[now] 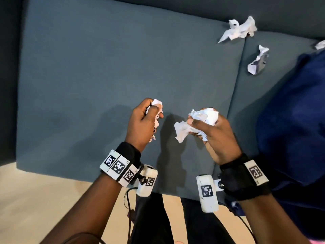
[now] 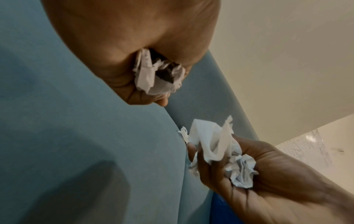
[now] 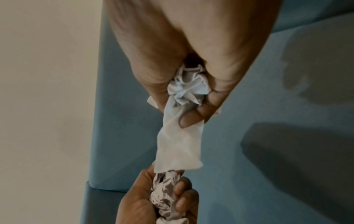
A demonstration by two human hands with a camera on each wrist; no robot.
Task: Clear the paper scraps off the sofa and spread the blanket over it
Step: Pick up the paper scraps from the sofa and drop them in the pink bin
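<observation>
Over the grey-blue sofa seat both hands hold crumpled white paper. My left hand grips a wad of paper scraps, also seen in the left wrist view as a wad. My right hand grips a bigger bunch of paper scraps with a flat flap hanging out. Two loose scraps lie on the sofa at the back right: a large one and a smaller one. A dark blue blanket is heaped on the right of the sofa.
Another bit of white paper shows at the right edge behind the blanket. The sofa backrest runs along the top. Light wooden floor lies in front of the sofa, with my dark trouser legs and a cable there.
</observation>
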